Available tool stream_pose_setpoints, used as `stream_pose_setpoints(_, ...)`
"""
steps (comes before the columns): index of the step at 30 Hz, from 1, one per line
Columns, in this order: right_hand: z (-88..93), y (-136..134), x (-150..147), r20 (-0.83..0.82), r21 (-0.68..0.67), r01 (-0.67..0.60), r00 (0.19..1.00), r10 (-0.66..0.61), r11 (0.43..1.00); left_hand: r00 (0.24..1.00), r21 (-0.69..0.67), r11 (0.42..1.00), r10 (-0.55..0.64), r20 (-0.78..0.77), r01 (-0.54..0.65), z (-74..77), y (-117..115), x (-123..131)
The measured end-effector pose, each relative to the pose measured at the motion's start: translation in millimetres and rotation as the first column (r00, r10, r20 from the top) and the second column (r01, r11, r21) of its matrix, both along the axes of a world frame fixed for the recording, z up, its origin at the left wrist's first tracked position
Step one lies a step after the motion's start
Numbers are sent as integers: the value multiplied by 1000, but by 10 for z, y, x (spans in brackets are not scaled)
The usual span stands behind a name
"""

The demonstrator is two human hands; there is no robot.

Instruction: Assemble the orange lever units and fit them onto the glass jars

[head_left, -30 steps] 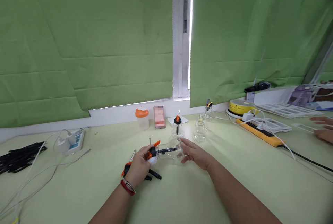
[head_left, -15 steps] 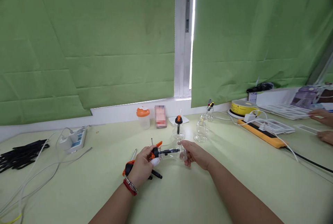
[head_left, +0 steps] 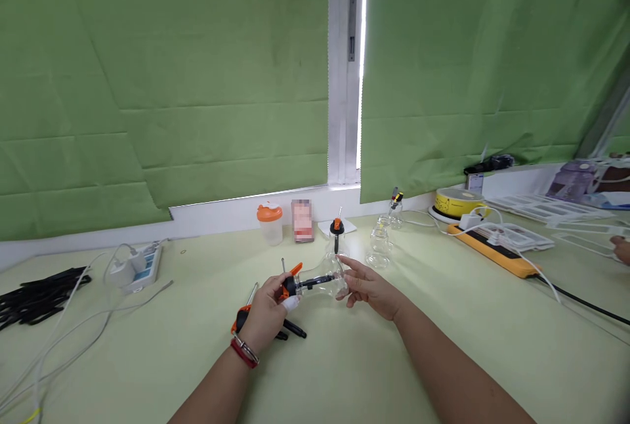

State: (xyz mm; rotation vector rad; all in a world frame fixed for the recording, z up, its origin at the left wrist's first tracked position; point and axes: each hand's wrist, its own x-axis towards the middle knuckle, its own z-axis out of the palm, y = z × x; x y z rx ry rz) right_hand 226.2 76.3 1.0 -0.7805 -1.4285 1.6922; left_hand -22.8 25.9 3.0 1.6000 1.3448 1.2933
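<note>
A clear glass bottle (head_left: 322,272) lies on its side above the table, held between my two hands. My left hand (head_left: 263,312) is closed around its black-and-orange dispenser top (head_left: 289,285) at the neck, and a black tube from this top reaches inside the glass. My right hand (head_left: 371,289) grips the wide base end with thumb and fingers. Under and beside my left hand lie loose black-and-orange dispenser tops (head_left: 294,328), partly hidden. Just behind stands another bottle with the same kind of top (head_left: 337,227). Open glass bottles (head_left: 378,248) stand to its right.
An orange-lidded cup (head_left: 270,224) and a pink box (head_left: 302,220) stand at the back. On the right are an orange power strip (head_left: 492,252), a yellow round case (head_left: 457,203) and a co-worker's hand (head_left: 621,249). Cables and black straps (head_left: 42,293) lie left.
The bottle's base end has risen slightly, and my right hand has shifted its fingers around it. My left hand keeps its hold. At the right edge, the co-worker's hands have moved, one out of view.
</note>
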Motion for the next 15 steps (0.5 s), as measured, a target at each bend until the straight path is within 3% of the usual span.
stream_pose_setpoints(15, -18, 19, 0, 62, 11, 17, 998, -17, 1000, 993, 19, 1000, 25, -118, -23, 36, -45, 34)
